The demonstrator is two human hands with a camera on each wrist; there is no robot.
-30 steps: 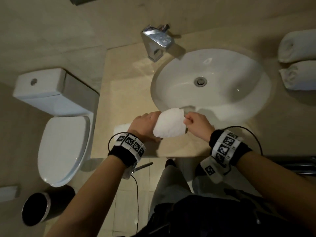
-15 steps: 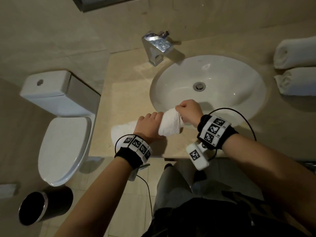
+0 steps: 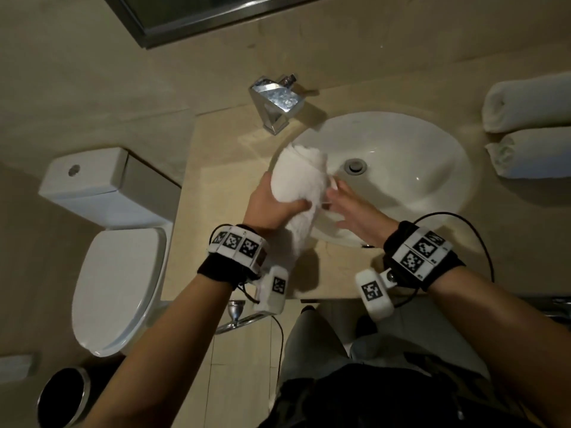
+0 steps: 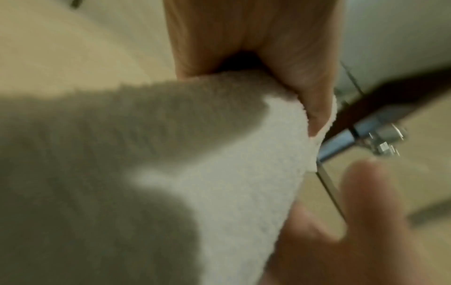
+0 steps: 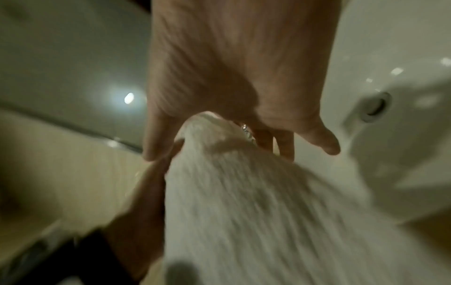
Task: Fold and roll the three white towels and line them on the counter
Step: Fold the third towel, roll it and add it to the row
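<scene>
- Table [image 3: 222, 168]: beige stone top, oval white sink [image 3: 417, 168] set into it, chrome faucet [image 3: 276, 101] at the far edge.
- Toilet [image 3: 114, 285] stands left of the table; dark bin [image 3: 61, 400] on the floor nearer still.
- Two rolled towels [image 3: 531, 128] lie side by side, touching, on the table's right end, well apart from the hands.
- Third towel [image 3: 301, 183]: partly rolled, lifted over the sink's left rim, rolled end pointing far, loose tail trailing down toward the near table edge.
- Left hand [image 3: 272, 205]: clenched round the towel's middle, thumb across the front.
- Right hand [image 3: 352, 208]: fingers straight and spread, laid against the towel's right side; the wrist view shows the cloth running between thumb and fingers, with no closed grip visible.
</scene>
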